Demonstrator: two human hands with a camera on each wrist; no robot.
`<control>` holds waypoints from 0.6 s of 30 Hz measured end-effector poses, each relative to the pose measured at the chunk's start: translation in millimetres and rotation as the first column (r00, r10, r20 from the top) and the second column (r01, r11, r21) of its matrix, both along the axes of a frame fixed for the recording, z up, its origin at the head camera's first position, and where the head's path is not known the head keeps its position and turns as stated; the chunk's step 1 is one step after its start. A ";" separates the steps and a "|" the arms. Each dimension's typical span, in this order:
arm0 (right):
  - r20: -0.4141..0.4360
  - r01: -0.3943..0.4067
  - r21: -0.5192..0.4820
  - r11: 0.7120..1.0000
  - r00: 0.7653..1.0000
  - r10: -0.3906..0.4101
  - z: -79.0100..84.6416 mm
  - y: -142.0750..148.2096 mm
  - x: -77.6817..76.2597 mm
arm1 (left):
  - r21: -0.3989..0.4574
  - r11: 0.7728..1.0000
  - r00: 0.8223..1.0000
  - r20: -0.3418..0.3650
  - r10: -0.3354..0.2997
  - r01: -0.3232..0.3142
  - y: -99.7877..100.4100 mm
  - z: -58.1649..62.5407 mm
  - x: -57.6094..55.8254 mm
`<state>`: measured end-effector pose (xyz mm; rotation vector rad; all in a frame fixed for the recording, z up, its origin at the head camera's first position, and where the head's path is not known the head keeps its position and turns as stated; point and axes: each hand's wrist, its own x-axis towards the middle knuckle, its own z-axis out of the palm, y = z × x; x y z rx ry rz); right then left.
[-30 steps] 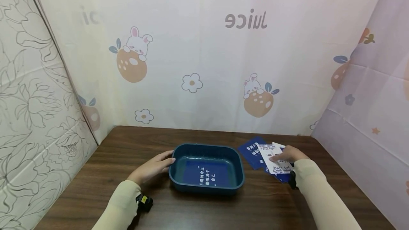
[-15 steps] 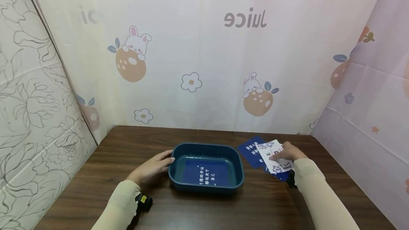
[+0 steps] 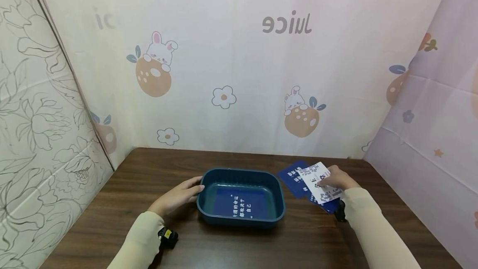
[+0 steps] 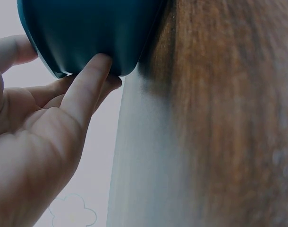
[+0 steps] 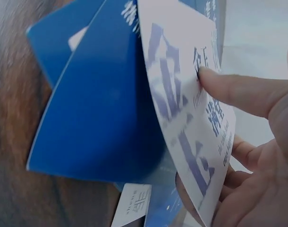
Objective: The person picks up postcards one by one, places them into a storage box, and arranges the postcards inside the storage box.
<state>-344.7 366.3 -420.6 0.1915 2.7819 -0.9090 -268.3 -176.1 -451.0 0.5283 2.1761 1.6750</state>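
My left hand (image 3: 179,197) holds the left end of a dark teal plastic tray (image 3: 278,215). In the left wrist view, one digit lies at the rim of the tray (image 4: 82,33) while other fingers (image 4: 89,78) press its outer wall. A blue card (image 3: 240,202) with white writing lies flat in the tray. At right, my right hand (image 3: 337,179) pinches a white card (image 3: 317,184) with purple lettering, thumb on its face and fingers behind. The right wrist view shows this white card (image 5: 186,109) tilted up off the blue cards (image 5: 99,109) beneath.
Several blue cards (image 3: 293,177) overlap on the brown wooden table (image 3: 261,246), right of the tray. A small white card or printed patch (image 5: 132,203) shows under them in the right wrist view. Patterned curtains (image 3: 239,53) stand behind and at both sides.
The white card has turned and lifted slightly in my right hand, and its top edge has shifted. My left hand and the tray have stayed in place.
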 end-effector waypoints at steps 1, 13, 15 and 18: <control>-0.004 -0.010 0.000 1.000 1.000 0.010 1.3 -1.2 0.1 | 0.005 1.000 1.000 -0.002 -0.006 0.006 0.1 0.0 -0.2; -0.041 -0.016 0.016 1.000 0.999 0.016 8.5 -6.4 1.0 | -0.001 1.000 1.000 0.000 -0.001 0.001 0.3 0.6 0.3; -0.052 -0.014 0.014 1.000 0.999 0.015 8.5 -7.0 0.1 | -0.001 1.000 1.000 0.001 0.003 -0.003 0.2 0.5 0.0; -0.067 -0.014 0.002 1.000 0.998 0.014 9.6 -8.9 0.4 | 0.001 1.000 1.000 0.005 0.002 -0.002 0.2 0.3 0.0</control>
